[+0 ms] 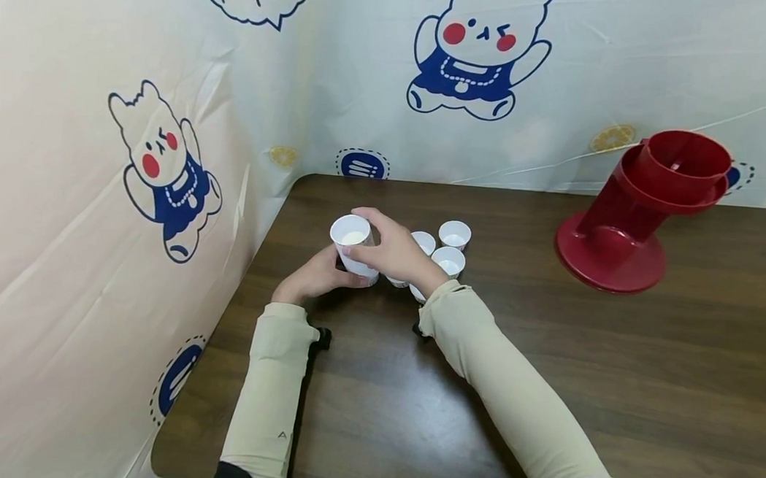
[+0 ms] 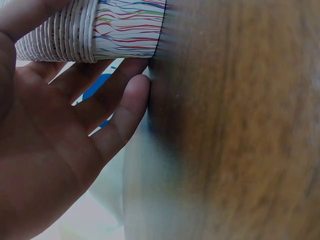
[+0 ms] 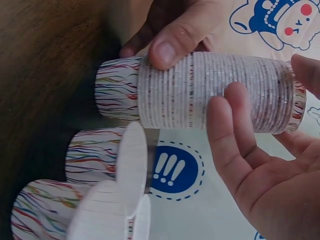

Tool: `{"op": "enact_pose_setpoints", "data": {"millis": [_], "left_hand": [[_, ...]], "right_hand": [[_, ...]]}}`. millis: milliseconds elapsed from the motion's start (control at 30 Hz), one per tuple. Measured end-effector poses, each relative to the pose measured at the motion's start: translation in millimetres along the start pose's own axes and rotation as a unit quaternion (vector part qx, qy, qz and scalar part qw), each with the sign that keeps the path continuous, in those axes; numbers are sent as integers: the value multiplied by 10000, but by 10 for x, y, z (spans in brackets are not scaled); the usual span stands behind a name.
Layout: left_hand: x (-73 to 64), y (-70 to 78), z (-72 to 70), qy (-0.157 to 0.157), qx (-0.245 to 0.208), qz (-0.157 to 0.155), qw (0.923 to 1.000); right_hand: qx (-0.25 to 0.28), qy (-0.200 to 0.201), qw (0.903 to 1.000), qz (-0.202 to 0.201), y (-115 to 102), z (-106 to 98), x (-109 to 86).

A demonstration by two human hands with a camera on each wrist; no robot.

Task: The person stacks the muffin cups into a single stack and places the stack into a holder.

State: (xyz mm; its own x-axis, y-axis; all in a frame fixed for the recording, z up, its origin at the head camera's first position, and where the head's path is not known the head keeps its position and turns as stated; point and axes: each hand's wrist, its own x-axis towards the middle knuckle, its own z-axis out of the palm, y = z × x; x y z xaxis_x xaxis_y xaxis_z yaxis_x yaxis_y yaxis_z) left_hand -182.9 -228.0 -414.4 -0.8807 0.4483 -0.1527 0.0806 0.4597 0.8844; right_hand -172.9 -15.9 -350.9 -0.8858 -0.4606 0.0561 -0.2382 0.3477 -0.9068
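Note:
A tall stack of nested paper cups (image 1: 349,231), white with thin coloured wavy lines, stands upright at the table's left part. My left hand (image 1: 318,273) grips the stack low down, its thumb (image 3: 167,50) on the side near the bottom cup. My right hand (image 1: 397,253) holds the same stack near the top, with thumb and fingers around it; its fingers (image 3: 225,120) lie against the stacked rims. Several single paper cups (image 1: 454,234) stand mouth up just right of the stack, partly hidden by my right hand and wrist.
A red plastic stand (image 1: 620,242) with a round base and a wide cup-shaped top is at the back right of the brown wooden table (image 1: 697,375). Printed cloth (image 1: 353,76) hangs behind the table and along its left side.

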Motion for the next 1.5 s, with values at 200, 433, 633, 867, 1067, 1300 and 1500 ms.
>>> {"op": "enact_pose_setpoints", "data": {"millis": [200,433,633,867,1067,1300,1500], "left_hand": [[7,-4,-4,-30,49,53,10000],[-2,1,2,-10,118,-29,9999],[0,19,12,40,119,-15,9999],[-6,20,20,49,97,-19,9999],[-5,13,22,66,107,-96,9999],[0,23,22,138,136,-206,9996],[-5,44,30,169,152,-292,9993]], "right_hand": [[92,-9,10000,5,68,36,-2],[234,28,9996,-148,115,52,-32],[393,199,9988,-226,66,63,-30],[644,195,9977,-39,88,87,-30],[356,-35,9993,72,137,-17,-59],[703,114,9963,478,318,-290,-207],[363,821,9940,628,562,-605,-371]]}}
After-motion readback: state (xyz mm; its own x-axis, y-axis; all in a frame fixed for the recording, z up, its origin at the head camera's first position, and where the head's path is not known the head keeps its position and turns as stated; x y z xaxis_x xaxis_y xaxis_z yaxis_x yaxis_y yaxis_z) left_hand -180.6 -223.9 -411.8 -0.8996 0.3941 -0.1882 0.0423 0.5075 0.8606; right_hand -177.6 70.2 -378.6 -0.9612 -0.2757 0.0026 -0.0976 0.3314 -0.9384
